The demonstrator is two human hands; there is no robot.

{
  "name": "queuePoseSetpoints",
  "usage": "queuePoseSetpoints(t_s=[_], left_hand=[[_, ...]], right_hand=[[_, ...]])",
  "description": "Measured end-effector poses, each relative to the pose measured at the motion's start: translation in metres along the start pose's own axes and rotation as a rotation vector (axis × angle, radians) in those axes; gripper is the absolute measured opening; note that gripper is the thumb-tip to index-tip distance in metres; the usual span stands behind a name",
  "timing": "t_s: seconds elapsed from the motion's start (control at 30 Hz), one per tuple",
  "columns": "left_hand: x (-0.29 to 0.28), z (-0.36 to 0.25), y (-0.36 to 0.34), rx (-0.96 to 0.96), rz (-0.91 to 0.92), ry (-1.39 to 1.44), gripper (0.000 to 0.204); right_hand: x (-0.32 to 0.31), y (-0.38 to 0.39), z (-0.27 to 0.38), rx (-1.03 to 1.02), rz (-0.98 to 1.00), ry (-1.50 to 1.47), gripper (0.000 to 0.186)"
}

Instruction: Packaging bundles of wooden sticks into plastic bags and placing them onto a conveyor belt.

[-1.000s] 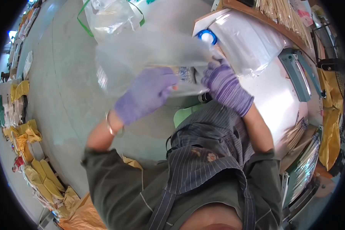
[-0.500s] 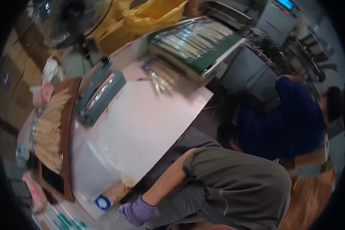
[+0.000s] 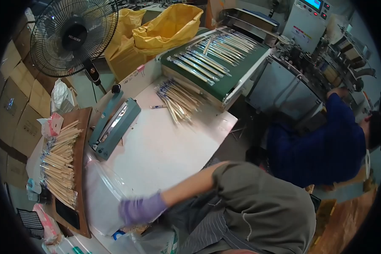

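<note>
My right hand (image 3: pixel 142 209), in a purple glove, reaches in from the lower right over a stack of clear plastic bags (image 3: pixel 101 197) on the white table. Motion smears its fingers, so I cannot make out whether they grip a bag. Just below the hand, a blue tape roll (image 3: pixel 118 235) shows only in part. Another clear bag (image 3: pixel 156 241) with green print lies under my forearm. My left hand is out of view. Beyond the bags stands a grey-green bag sealer (image 3: pixel 114 127).
Wrapped wooden sticks lie in a pile (image 3: pixel 178 99) on the table, on a green conveyor belt (image 3: pixel 190 74), and on a brown board (image 3: pixel 82 169) beside a dark phone (image 3: pixel 67 213). A fan (image 3: pixel 74 38) stands far left. A person in blue (image 3: pixel 317 144) works at a machine on the right.
My right hand has moved up from beside the tape roll onto the plastic bags, now covering part of the roll. The view has steadied, and the green-printed bag has appeared below.
</note>
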State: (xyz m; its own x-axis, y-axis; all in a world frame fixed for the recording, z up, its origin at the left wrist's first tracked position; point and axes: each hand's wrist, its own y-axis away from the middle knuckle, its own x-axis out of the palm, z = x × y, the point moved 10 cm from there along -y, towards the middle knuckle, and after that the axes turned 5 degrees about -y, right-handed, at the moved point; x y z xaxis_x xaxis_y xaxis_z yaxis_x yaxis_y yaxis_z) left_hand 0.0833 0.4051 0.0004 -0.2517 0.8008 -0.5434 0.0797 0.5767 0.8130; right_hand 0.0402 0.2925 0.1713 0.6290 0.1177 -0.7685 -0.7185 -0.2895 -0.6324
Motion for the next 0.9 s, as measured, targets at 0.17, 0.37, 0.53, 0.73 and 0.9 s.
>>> queuePoseSetpoints(t_s=[0.17,0.37,0.53,0.73,0.9], left_hand=[[0.01,0.024,0.053,-0.314,0.138,0.065,0.062],[-0.063,0.021,0.106,-0.675,-0.325,0.411,0.029],[-0.221,0.017,0.088,-0.653,-0.671,0.261,0.02],[-0.357,0.08,0.093,-0.639,-1.518,-0.183,0.026],[-0.38,0.186,0.058,-0.946,-1.393,-0.378,0.029]], right_hand=[[-0.118,0.143,-0.368,0.73,-0.019,0.206,0.011],[-0.233,0.331,-0.555,1.776,-0.128,0.359,0.035],[-0.224,0.362,-0.583,1.796,-0.214,0.321,0.026],[-0.251,0.327,-0.533,1.571,-0.202,0.167,0.029],[-0.311,0.292,-0.358,1.06,-0.226,-0.276,0.015]])
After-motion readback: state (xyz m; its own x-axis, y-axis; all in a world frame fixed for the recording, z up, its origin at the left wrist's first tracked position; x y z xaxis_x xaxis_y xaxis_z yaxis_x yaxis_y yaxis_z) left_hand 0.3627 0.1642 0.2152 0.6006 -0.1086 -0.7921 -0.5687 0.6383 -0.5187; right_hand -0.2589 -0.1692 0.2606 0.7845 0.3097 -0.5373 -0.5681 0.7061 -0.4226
